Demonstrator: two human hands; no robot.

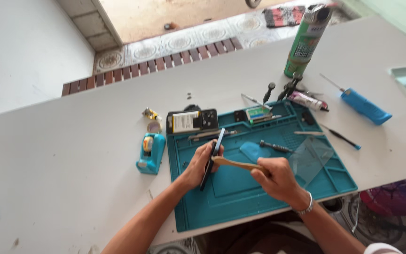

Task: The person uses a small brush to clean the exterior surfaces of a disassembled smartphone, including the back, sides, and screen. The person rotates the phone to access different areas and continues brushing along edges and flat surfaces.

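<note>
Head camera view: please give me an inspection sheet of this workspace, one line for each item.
Surface: white table with a teal work mat on it.
Job's things: dark phone held on edge over the mat; wooden stick with its tip at the phone.
Clutter: opened phone body, teal tape dispenser, green spray can, blue handled tool, screwdriver, clear glass sheet.
Grippers: left hand fingers around the phone; right hand grips the stick.
Cables: nothing seen.
Surroundings: patterned tile floor, white wall.
</note>
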